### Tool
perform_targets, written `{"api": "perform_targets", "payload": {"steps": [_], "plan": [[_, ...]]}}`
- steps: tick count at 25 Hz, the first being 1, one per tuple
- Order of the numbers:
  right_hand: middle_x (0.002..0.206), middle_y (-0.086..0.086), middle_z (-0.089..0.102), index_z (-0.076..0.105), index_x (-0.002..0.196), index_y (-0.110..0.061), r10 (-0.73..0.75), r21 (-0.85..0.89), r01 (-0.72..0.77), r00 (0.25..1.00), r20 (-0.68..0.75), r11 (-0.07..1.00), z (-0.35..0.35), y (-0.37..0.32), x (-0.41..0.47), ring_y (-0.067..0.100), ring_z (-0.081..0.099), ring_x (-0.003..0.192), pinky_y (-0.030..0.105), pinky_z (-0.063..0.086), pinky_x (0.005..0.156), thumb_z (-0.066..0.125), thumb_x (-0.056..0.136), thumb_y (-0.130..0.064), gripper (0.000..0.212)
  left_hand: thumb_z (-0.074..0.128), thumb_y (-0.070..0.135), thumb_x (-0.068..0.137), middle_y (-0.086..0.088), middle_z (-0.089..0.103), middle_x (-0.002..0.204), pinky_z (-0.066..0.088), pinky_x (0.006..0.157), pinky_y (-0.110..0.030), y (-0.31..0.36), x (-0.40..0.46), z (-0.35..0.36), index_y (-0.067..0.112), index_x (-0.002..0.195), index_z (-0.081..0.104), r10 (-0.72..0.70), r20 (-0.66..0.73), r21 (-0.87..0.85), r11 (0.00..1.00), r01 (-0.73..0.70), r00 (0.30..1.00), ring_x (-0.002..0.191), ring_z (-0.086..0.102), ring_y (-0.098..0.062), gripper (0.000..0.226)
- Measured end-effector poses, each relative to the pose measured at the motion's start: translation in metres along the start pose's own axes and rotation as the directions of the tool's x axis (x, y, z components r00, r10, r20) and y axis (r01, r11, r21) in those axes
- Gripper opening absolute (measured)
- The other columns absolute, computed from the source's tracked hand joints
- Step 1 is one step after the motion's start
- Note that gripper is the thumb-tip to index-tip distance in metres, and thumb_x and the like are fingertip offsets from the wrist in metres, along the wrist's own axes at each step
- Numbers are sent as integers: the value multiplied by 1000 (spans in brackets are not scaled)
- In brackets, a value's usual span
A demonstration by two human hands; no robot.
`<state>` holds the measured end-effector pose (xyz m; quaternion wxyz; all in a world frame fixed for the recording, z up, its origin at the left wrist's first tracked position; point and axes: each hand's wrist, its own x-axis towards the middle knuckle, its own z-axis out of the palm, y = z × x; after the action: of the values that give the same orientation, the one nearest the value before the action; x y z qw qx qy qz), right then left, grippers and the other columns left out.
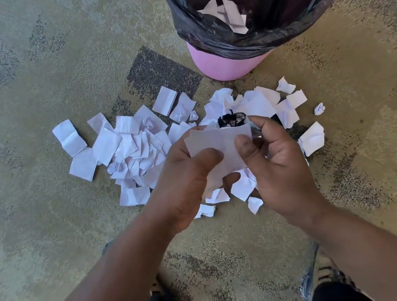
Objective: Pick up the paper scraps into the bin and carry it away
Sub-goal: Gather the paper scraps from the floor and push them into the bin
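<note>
A flat sheet [216,141] is being held above the scraps [129,149] by both hands. The left hand [186,184] is gripping its lower-left part, thumb curled over the front. The right hand [273,163] is pinching its right edge, thumb on the front, fingers curled behind. More paper looks to be bunched under the sheet in the left hand; how many pieces cannot be told.

The scraps are being left spread on the carpet [21,98], from the far left across to behind the hands, some flat, some crumpled. A dark crumpled bit [232,119] is sitting among them just behind the sheet.

The bin [221,64], pink with a black liner [202,31], is standing on the carpet just beyond the pile. A few pieces [231,14] are lying inside it.
</note>
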<state>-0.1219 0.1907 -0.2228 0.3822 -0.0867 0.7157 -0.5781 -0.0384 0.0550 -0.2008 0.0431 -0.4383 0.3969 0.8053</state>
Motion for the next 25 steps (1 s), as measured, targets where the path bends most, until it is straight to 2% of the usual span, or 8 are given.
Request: {"api": "perform_targets", "payload": {"steps": [4, 7, 10, 13, 15, 17, 20, 25], "plan": [[116, 7, 76, 70, 121, -20, 70, 208, -71, 997, 10, 976, -5, -5, -5, 32, 71, 113, 59, 54, 101, 58, 103, -13, 23, 65, 2, 97, -11, 76, 103, 60, 62, -32, 5, -4, 0, 10, 113, 67, 28, -61, 107, 994, -21, 998, 82, 76, -26, 18], [112, 6, 78, 69, 121, -18, 92, 217, -86, 996, -19, 972, -6, -13, -4, 30, 73, 108, 55, 58, 96, 60, 101, -5, 26, 71, 6, 94, -9, 77, 97, 56, 54, -22, 14, -7, 5, 8, 115, 67, 115, -98, 243, 966, -89, 989, 69, 74, -15, 21], [98, 4, 78, 71, 106, -24, -32, 121, 45, 994, -102, 992, -9, -31, 5, 21, 73, 91, 48, 62, 81, 65, 97, -1, 25, 73, 7, 92, 2, 79, 85, 59, 58, -24, 37, -3, 16, 18, 100, 70, 280, -68, 393, 890, -232, 957, 71, 75, -13, 13], [89, 0, 73, 66, 98, -26, -244, -21, 245, 945, -216, 969, -18, -71, 32, 6, 69, 79, 28, 57, 70, 66, 95, 3, 28, 72, 5, 93, 5, 77, 82, 58, 59, -22, 81, 12, 43, 24, 95, 68, 423, 14, 468, 798, -379, 906, 70, 74, -9, 20], [89, 1, 73, 62, 98, -25, -358, -99, 344, 887, -292, 934, -28, -99, 64, 5, 70, 77, 28, 58, 67, 64, 94, 2, 27, 70, 3, 94, 5, 74, 80, 56, 55, -19, 116, 30, 63, 28, 94, 66, 514, 73, 499, 723, -477, 855, 66, 71, -6, 25], [94, 8, 74, 64, 102, -14, -431, -210, 380, 840, -330, 901, -39, -117, 102, 16, 74, 83, 38, 61, 71, 63, 93, -2, 15, 69, 5, 93, 8, 73, 82, 60, 60, -26, 145, 57, 80, 30, 93, 65, 610, 120, 544, 619, -566, 784, 73, 73, -9, 26], [98, 3, 73, 65, 102, -18, -457, -416, 300, 816, -355, 859, -53, -126, 152, 21, 71, 89, 45, 59, 78, 61, 87, -8, 18, 65, 6, 88, 14, 71, 79, 60, 68, -26, 169, 104, 89, 34, 87, 68, 683, 204, 688, 409, -600, 701, 75, 69, -4, 29], [118, 4, 69, 64, 127, -13, -311, -578, 115, 916, -253, 808, -55, -116, 174, 21, 65, 111, 42, 55, 96, 55, 88, -1, 42, 69, 16, 83, 7, 72, 94, 59, 79, -42, 162, 149, 80, 27, 103, 70, 496, 282, 897, 169, -410, 822, 90, 69, -17, 23]]}}
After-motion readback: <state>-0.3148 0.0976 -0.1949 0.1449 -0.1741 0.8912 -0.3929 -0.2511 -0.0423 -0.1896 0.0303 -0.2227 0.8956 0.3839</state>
